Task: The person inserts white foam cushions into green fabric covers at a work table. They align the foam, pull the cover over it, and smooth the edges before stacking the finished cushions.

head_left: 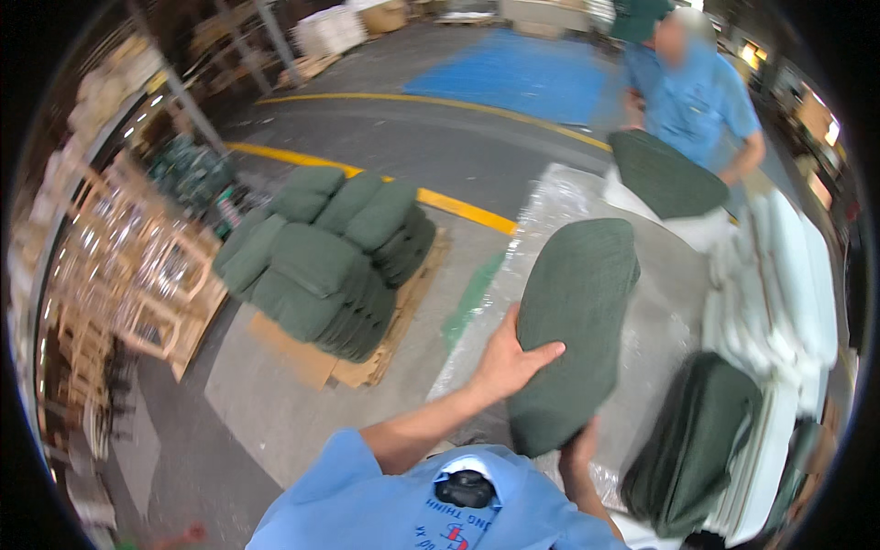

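A dark green fabric cushion (577, 321) is held up in front of me, tilted, over a table covered in clear plastic (665, 316). My left hand (515, 356) grips its left edge, thumb on the front face and fingers out of sight behind it. Low on the cushion's right edge is my right hand (579, 446), closed against it with its fingers mostly hidden. Right of my hands, several dark green cushions (692, 445) stand on edge. Across the table, a person in a blue shirt (701, 101) handles another green cushion (667, 176).
Several white cushions or foam pads (775, 275) are stacked along the table's right side. To the left, green cushions (307, 261) are piled on a wooden pallet (403, 321) with cardboard. Wooden frames (151, 266) stand further left. A blue mat (518, 73) and yellow lines mark the floor.
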Motion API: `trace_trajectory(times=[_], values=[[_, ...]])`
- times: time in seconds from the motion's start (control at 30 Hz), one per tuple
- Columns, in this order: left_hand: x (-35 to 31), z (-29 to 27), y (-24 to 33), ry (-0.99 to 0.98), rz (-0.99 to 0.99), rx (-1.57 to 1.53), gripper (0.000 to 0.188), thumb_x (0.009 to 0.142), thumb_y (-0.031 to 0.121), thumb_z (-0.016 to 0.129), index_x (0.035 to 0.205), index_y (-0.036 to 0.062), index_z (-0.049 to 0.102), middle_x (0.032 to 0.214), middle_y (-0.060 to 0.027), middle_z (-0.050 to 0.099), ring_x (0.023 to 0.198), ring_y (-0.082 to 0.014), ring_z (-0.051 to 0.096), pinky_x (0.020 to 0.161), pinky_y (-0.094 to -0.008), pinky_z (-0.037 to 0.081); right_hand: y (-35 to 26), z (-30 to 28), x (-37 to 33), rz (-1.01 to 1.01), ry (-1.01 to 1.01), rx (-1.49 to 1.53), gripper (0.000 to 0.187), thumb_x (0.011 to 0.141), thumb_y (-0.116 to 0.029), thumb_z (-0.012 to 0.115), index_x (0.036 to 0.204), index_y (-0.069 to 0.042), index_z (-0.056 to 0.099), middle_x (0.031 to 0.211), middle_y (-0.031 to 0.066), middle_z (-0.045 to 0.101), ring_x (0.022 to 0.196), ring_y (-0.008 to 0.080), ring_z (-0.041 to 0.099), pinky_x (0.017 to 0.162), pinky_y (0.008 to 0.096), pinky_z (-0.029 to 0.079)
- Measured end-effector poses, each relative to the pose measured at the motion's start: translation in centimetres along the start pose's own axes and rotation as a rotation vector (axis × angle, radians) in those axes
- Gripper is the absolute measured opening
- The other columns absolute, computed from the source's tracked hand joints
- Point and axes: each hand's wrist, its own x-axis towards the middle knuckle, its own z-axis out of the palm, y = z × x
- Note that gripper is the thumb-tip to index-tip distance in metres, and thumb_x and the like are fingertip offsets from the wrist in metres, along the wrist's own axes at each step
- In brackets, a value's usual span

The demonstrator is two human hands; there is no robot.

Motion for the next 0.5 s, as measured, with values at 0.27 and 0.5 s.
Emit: trace_trajectory(times=[0.27, 0.5], values=[[0.6, 5.0, 8.1, -1.098, 0.224, 0.665, 0.061, 0.090, 0.032, 0.078, 0.135, 0.0017, 0.051, 0.108, -0.0232, 0.073, 0.090, -0.0486, 0.071, 0.077, -0.0524, 0.058, -10.6, -6.0, -5.7, 0.252, -0.060, 0.099, 0.088, 0.100, -0.082, 0.031, 0.155, -0.013, 0.042, 0.141, 0.0168, 0.057, 0.122, 0.0365, 0.059, 0.096, 0.0548, 0.052], [-6.1, 7.1, -2.3, -1.650, -0.073, 0.484, 0.075, 0.104, 0.053, 0.053, 0.160, 0.0058, 0.036, 0.159, -0.0314, 0.042, 0.146, -0.0462, 0.045, 0.119, -0.0514, 0.040, -11.0, -10.8, -6.6, 0.323, 0.045, -0.640, 0.055, 0.107, -0.050, 0.056, 0.137, -0.005, 0.065, 0.110, 0.0103, 0.071, 0.092, 0.0199, 0.069, 0.077, 0.0344, 0.056]])
